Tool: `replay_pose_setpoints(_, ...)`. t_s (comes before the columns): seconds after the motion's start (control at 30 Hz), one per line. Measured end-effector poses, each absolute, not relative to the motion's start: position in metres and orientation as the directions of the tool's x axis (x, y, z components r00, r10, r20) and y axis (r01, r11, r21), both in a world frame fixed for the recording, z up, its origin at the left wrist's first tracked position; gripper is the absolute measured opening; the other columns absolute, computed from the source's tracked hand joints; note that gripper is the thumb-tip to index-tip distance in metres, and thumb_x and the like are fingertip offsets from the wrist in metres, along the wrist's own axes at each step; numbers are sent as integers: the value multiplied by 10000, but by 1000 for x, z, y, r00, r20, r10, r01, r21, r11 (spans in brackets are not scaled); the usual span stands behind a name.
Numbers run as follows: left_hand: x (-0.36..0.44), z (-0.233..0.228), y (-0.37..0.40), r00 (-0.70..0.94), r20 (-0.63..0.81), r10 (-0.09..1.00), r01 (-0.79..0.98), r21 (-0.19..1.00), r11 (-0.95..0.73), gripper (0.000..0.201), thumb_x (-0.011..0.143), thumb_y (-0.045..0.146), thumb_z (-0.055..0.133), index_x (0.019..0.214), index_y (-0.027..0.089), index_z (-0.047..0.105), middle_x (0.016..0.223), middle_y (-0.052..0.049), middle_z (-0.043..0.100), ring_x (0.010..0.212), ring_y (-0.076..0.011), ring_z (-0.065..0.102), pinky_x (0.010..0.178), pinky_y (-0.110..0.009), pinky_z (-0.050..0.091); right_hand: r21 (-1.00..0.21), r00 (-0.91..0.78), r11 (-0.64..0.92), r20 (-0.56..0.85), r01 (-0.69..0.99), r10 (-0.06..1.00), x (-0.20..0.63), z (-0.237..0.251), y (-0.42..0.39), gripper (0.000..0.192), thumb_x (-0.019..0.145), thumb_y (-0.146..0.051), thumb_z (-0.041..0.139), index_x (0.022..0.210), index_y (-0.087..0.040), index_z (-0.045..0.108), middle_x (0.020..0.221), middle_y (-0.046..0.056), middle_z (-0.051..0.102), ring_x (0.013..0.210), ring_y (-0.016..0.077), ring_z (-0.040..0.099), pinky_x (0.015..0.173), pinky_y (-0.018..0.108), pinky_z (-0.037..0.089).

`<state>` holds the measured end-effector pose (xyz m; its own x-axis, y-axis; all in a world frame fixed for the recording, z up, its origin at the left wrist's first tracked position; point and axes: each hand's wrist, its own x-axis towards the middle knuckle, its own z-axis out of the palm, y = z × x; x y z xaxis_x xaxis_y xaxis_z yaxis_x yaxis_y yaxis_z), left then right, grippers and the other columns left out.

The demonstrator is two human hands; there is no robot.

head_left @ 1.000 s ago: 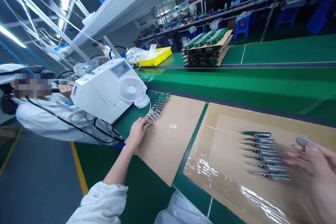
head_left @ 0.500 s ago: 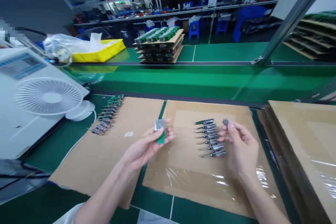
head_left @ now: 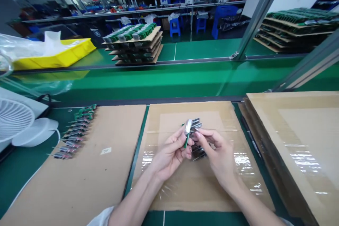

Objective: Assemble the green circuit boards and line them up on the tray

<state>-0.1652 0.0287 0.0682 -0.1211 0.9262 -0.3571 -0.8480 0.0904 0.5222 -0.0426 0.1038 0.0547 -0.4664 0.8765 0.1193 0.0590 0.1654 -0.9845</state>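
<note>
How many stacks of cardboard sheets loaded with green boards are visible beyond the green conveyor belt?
2. One stack stands left of centre beside the yellow tray; the other stack is far right, behind the metal post. More may be hidden.

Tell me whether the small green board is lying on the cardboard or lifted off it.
Lifted off: the green board is held on edge between the left hand and right hand, above the cardboard sheet.
</note>
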Motion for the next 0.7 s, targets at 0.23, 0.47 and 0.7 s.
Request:
replay_pose_setpoints(0.23, -161, 67, 29, -69, -329, 942, -865, 490, 108, 676, 829, 117, 632, 1410, 266, 321, 674, 6, 648, 525, -60, 612, 506, -120, 510, -912, -475, 398, 309, 98, 824, -42, 58, 105, 93, 828, -211, 594, 876, -212, 674, 817, 26, 731, 686, 159, 679, 670, 280, 560)
replay_pose_setpoints(0.47, -159, 68, 29, -111, -298, 948, -761, 639, 111, 706, 841, 179, 622, 1439, 226, 250, 667, -18, 678, 532, -125, 652, 513, -217, 563, -840, -549, 537, 415, 75, 726, -38, 60, 107, 173, 857, -171, 540, 958, -229, 668, 902, 34, 721, 798, 162, 675, 731, 269, 535)
replay_pose_setpoints(0.7, -152, 76, 27, -357, -271, 894, -468, 880, 80, 731, 823, 263, 649, 1442, 218, 263, 691, -39, 730, 573, -176, 688, 602, -275, 580, -985, -600, -155, -77, -78, 796, -41, 64, 109, 172, 801, -317, 622, 900, -211, 713, 734, 19, 684, 659, 154, 593, 601, 266, 481)
